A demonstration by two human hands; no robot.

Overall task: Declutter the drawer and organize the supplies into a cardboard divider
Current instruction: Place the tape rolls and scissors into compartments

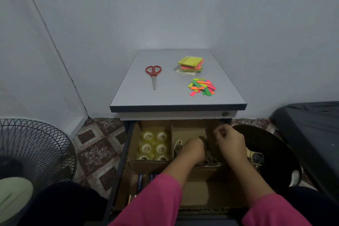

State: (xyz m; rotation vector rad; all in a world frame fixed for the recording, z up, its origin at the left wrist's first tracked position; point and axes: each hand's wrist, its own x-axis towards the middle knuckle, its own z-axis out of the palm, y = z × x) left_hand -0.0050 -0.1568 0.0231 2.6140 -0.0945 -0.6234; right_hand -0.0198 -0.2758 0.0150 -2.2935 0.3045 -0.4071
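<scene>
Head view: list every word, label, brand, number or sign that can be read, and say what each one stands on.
No text can be read in this view.
Blue items in the front compartment of the cardboard divider: any marks are too blurred to read.
Tape rolls: no label shows.
Sticky note pads and red scissors on the cabinet top: no print shows.

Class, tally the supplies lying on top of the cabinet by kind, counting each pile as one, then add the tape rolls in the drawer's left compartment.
Scissors: 1
Sticky-note stack: 1
Pile of coloured strips: 1
Tape rolls: 6
Total: 9
</scene>
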